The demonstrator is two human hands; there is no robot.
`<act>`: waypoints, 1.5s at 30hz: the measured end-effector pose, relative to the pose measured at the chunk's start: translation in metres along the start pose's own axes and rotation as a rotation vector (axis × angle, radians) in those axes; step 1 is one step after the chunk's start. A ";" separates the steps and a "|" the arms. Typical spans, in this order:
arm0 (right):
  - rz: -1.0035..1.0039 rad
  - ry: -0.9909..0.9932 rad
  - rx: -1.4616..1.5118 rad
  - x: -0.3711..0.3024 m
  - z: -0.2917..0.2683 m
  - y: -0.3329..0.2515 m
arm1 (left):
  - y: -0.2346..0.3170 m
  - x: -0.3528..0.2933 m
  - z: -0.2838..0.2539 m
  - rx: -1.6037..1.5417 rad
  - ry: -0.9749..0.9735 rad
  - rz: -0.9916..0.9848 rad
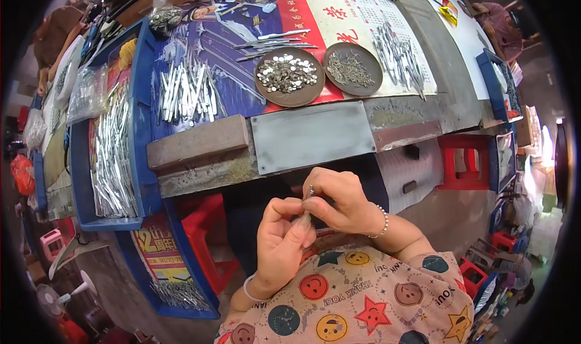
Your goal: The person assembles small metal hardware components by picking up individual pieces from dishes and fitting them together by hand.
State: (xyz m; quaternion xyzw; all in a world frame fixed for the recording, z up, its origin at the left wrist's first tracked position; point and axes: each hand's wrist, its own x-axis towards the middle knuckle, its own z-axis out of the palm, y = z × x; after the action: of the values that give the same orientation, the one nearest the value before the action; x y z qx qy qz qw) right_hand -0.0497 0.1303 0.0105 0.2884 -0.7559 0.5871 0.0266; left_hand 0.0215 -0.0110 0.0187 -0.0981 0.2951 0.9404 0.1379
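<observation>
My left hand (pixel 281 238) and my right hand (pixel 340 201) meet just off the table's near edge, both closed. A small shiny metal piece (pixel 311 190) sticks up from the pinched fingers of my right hand. The left thumb and forefinger press together right beside it; whatever they grip is mostly hidden. Beyond my hands lies a grey metal plate (pixel 313 137) at the table edge. Past it stand a brown dish of small silver discs (pixel 289 99) and a brown dish of small pins (pixel 369 87).
Slim metal strips lie in a left pile (pixel 189 92) and a right pile (pixel 396 56). A brown block (pixel 198 143) rests at the table edge. On the left is a blue tray (pixel 143 162) of metal strips, with a lower blue tray (pixel 203 292) and red stools (pixel 209 247) nearby.
</observation>
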 end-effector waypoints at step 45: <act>0.051 0.105 -0.214 0.009 -0.066 0.023 | 0.094 0.137 -0.003 1.532 0.125 0.638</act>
State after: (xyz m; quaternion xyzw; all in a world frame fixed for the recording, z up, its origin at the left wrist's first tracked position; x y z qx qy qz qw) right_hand -0.0872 0.1899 0.0144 0.2334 -0.8190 0.5178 0.0821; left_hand -0.1375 -0.0592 0.0298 0.0594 0.8742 0.4658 -0.1233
